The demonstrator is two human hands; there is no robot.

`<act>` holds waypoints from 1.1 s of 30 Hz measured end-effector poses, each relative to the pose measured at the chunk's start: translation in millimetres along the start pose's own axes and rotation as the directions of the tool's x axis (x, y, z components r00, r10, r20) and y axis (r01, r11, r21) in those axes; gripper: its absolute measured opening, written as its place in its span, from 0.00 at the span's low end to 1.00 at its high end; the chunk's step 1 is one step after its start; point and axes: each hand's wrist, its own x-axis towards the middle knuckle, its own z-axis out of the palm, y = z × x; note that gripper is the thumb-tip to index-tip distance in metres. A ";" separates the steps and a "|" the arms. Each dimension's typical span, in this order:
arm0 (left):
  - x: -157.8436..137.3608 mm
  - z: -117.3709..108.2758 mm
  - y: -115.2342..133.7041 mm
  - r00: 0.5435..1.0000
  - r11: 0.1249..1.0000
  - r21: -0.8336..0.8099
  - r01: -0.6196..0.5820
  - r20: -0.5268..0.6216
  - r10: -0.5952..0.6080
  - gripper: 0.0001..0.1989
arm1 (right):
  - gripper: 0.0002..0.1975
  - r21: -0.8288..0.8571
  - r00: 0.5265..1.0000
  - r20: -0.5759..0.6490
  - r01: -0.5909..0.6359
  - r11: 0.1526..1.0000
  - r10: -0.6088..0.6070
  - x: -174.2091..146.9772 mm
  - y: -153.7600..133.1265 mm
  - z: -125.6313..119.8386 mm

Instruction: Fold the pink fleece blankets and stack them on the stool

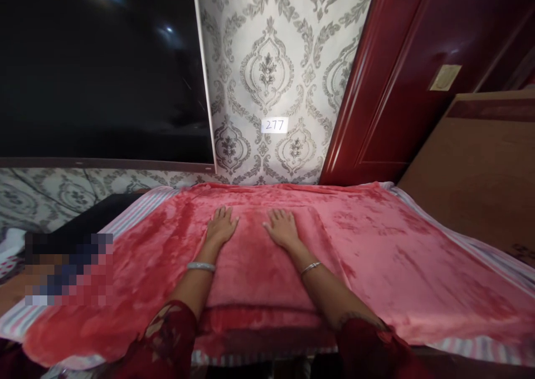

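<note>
A folded pink plush blanket (259, 262) lies in front of me, on a larger spread of pink-red plush cloth (401, 256). Flat on the folded blanket's far left part rests my left hand (221, 224), its fingers stretched forward. My right hand (282, 227) lies flat near its far right part, thumb spread to the side. Neither hand grips anything. The folded layers show at the blanket's near edge, between my forearms.
Under the plush is a striped cloth (142, 209) whose borders show on both sides. A large dark television screen (100, 72) hangs at the upper left. At the right stand a red wooden panel (388, 89) and a cardboard box (480, 173). A "277" label (275, 125) is on the patterned wall.
</note>
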 end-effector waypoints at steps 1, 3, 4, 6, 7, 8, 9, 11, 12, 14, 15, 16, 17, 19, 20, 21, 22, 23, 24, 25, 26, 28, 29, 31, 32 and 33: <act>0.4 0.5 -0.1 1.000 1.000 -0.004 0.004 -0.005 -0.004 0.33 | 0.32 -0.035 0.997 0.006 -0.077 0.996 0.077 -2.5 17.1 -2.9; 0.9 1.3 0.1 1.000 1.000 -0.012 0.007 -0.010 -0.007 0.34 | 0.33 -0.091 0.978 0.007 -0.205 0.975 0.206 -9.7 50.1 -7.8; 1.0 1.4 0.4 1.000 1.000 -0.014 0.007 -0.009 -0.007 0.34 | 0.33 -0.102 0.966 0.004 -0.258 0.961 0.260 -14.2 64.5 -9.5; 0.2 1.3 1.6 1.000 1.000 -0.015 0.000 -0.006 0.000 0.33 | 0.33 -0.085 0.939 0.005 -0.342 0.936 0.344 -23.9 86.8 -11.3; -0.5 1.0 2.4 1.000 1.000 -0.013 -0.003 -0.005 0.003 0.33 | 0.33 -0.063 0.926 0.014 -0.376 0.925 0.377 -28.5 94.2 -11.6; -1.4 0.5 3.3 1.000 1.000 -0.009 -0.004 -0.002 0.004 0.33 | 0.33 -0.038 0.915 0.028 -0.400 0.916 0.401 -32.7 99.4 -11.8; -2.4 -0.1 4.2 1.000 1.000 -0.005 -0.002 0.002 0.002 0.33 | 0.33 -0.016 0.908 0.040 -0.416 0.909 0.417 -36.2 102.7 -12.0; -3.7 -2.3 5.2 1.000 1.000 0.003 0.005 0.015 -0.005 0.33 | 0.32 0.017 0.903 0.051 -0.428 0.903 0.427 -41.1 105.1 -13.7; -4.0 -4.1 5.4 1.000 1.000 0.006 0.009 0.023 -0.009 0.33 | 0.32 0.029 0.904 0.050 -0.427 0.904 0.425 -42.4 105.0 -15.6; -3.6 -9.5 5.9 0.999 1.000 0.008 0.013 0.038 -0.013 0.33 | 0.32 0.046 0.905 0.041 -0.425 0.904 0.424 -43.6 102.8 -21.6; -3.5 -13.2 6.9 0.999 1.000 0.009 0.014 0.043 -0.014 0.33 | 0.32 0.051 0.904 0.033 -0.427 0.903 0.426 -43.9 100.4 -25.7; -4.2 -17.4 9.0 0.999 1.000 0.011 0.016 0.046 -0.016 0.33 | 0.32 0.051 0.906 0.015 -0.424 0.904 0.424 -44.4 96.5 -30.1; -6.2 -21.7 12.7 0.999 1.000 0.014 0.021 0.043 -0.021 0.33 | 0.32 0.045 0.912 -0.017 -0.410 0.911 0.411 -45.3 90.5 -34.5; -16.1 -28.8 25.2 1.000 1.000 0.019 0.011 0.004 -0.011 0.32 | 0.30 0.022 0.937 -0.097 -0.336 0.942 0.337 -49.7 71.4 -41.3; -24.6 -30.5 33.7 1.000 1.000 0.018 -0.017 -0.023 0.018 0.31 | 0.30 0.013 0.953 -0.130 -0.275 0.961 0.275 -53.5 58.3 -42.7; -35.4 -30.4 42.9 0.997 0.998 0.016 -0.062 -0.052 0.063 0.31 | 0.29 0.009 0.969 -0.144 -0.204 0.979 0.203 -58.3 43.5 -42.3; -48.0 -28.4 52.1 0.989 0.991 0.011 -0.131 -0.067 0.131 0.30 | 0.29 0.015 0.982 -0.138 -0.129 0.991 0.130 -63.9 27.9 -40.0; -61.7 -24.5 60.4 0.978 0.979 0.002 -0.203 -0.053 0.203 0.30 | 0.29 0.034 0.991 -0.118 -0.060 0.998 0.063 -70.2 12.6 -35.8; -75.5 -19.2 67.2 0.965 0.965 -0.004 -0.261 -0.040 0.260 0.29 | 0.28 0.052 0.995 -0.096 0.015 0.999 -0.010 -76.7 -1.3 -30.0; -88.6 -12.9 72.0 0.953 0.953 -0.003 -0.301 -0.012 0.301 0.28 | 0.28 0.066 0.996 -0.072 0.066 0.996 -0.062 -83.1 -13.0 -23.2; -99.9 -6.3 74.7 0.949 0.949 0.003 -0.315 -0.004 0.315 0.28 | 0.28 0.074 0.995 -0.050 0.095 0.993 -0.091 -89.0 -21.9 -16.1; -115.6 5.0 75.2 0.947 0.946 0.026 -0.322 0.012 0.322 0.27 | 0.28 0.072 0.993 -0.030 0.113 0.991 -0.112 -98.0 -30.4 -3.2; -119.6 8.9 74.0 0.947 0.947 0.037 -0.320 0.013 0.320 0.28 | 0.28 0.067 0.993 -0.027 0.113 0.991 -0.111 -100.9 -30.3 1.5; -122.0 12.5 70.8 0.947 0.946 0.053 -0.321 0.012 0.321 0.28 | 0.29 0.054 0.993 -0.024 0.114 0.992 -0.113 -104.0 -23.1 6.0; -121.5 12.5 68.9 0.946 0.945 0.057 -0.323 0.010 0.323 0.28 | 0.29 0.046 0.994 -0.019 0.112 0.993 -0.111 -104.8 -16.7 6.1; -120.8 11.5 66.7 0.946 0.944 0.058 -0.325 0.009 0.325 0.28 | 0.30 0.036 0.994 -0.012 0.106 0.994 -0.106 -105.7 -8.9 5.1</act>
